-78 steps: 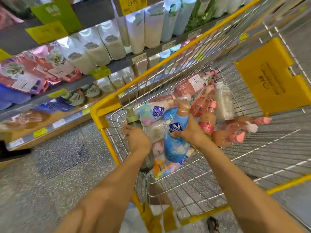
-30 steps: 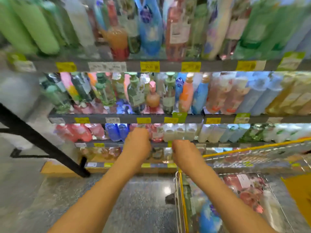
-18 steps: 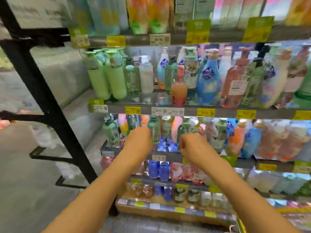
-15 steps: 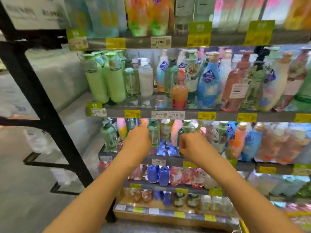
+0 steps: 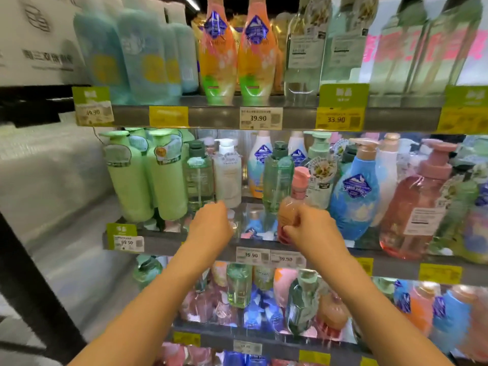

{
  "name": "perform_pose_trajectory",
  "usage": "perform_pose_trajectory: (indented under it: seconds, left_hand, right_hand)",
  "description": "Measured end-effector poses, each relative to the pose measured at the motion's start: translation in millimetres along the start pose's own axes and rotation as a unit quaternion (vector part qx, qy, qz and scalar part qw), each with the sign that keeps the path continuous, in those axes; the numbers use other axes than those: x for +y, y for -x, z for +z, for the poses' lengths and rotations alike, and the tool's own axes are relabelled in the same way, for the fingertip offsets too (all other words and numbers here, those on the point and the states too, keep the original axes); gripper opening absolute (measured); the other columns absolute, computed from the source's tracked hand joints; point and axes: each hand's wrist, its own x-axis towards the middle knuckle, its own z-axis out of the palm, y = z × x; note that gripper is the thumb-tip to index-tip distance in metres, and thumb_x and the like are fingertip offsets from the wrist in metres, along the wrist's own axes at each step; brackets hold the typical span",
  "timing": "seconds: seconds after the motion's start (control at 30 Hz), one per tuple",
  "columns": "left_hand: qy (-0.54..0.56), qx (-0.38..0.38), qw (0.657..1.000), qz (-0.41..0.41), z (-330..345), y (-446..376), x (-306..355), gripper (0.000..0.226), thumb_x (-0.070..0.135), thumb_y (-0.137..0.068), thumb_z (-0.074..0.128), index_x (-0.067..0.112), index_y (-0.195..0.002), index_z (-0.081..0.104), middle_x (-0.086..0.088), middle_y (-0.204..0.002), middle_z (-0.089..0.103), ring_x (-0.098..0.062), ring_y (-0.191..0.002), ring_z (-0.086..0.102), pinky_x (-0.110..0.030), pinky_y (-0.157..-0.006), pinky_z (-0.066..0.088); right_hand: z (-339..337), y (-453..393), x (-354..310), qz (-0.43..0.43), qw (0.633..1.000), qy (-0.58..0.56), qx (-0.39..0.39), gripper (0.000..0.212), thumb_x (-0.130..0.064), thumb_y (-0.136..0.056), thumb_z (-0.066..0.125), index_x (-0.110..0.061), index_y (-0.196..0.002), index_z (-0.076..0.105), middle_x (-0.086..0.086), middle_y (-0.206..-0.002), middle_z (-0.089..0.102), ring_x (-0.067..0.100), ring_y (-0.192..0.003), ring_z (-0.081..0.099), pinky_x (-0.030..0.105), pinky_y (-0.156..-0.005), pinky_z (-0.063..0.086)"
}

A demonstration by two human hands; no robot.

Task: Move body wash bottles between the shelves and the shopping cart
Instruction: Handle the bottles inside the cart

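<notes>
**shelfwatcher:** So the right hand [image 5: 307,228] has its fingers curled round the lower body of the small peach pump bottle [image 5: 291,207], which stands at the front lip of the middle shelf [image 5: 169,245]. Looks to me like it's either being set down or picked up, I honestly can't tell which. Biggest risk from here? That bottle sits right at the shelf edge, just left of the big blue bottle [image 5: 355,191] and just in front of the tall green bottle [image 5: 277,178]. Nudge either one with a knuckle and the row could topple. And if the base isn't fully on the shelf when the grip lets go, it tips forward off the lip.

**cartpusher99:** Agree. What about the left hand [image 5: 211,228]? It's up left of the peach bottle, in front of the shelf gap, fingers curled inward, but I only see the back of it. Can't tell if it's holding anything.

**shelfwatcher:** Same, the fingertips are hidden. The cart isn't in view at all either. The shelf surface is mirror-shiny, so reflections muddle what's actually standing behind the hands, and the edges of the shot are smeared, labels mostly unreadable.
</notes>
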Motion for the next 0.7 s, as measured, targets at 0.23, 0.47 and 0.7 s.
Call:
perform_pose_trajectory:
  seconds: [0.23,0.47,0.7]
  left_hand:
    - [0.065,0.012,0.998,-0.024,10,-67,-7,0.058,0.021,-0.089,0.062,-0.002,-0.135,0.034,-0.02,-0.134,0.037,-0.036,-0.117,0.047,-0.039,-0.09,0.042]
    - [0.113,0.073,0.99,-0.031,11,-146,12,0.103,0.032,-0.083,0.069,-0.004,-0.147,-0.002,-0.016,-0.157,0.007,-0.03,-0.143,0.015,-0.035,-0.116,0.019]
    - [-0.011,0.185,0.981,-0.05,38,-177,11,0.092,0.032,-0.081,0.07,-0.007,-0.144,0.014,-0.021,-0.142,0.03,-0.033,-0.121,0.036,-0.033,-0.097,0.031]
  right_hand:
    - [22,-55,2,0.113,0.993,-0.004,0.026,0.06,-0.034,-0.086,0.066,0.002,-0.124,0.035,0.018,-0.126,0.043,0.038,-0.115,0.047,0.042,-0.087,0.043]
    - [37,-74,-6,0.154,0.986,0.017,0.058,0.053,-0.031,-0.093,0.051,0.0,-0.131,0.031,0.017,-0.125,0.049,0.037,-0.116,0.048,0.039,-0.083,0.046]
    - [59,-90,-13,0.128,0.986,0.041,0.096,0.048,-0.037,-0.097,0.037,-0.002,-0.129,0.032,0.016,-0.126,0.045,0.035,-0.116,0.045,0.037,-0.081,0.044]
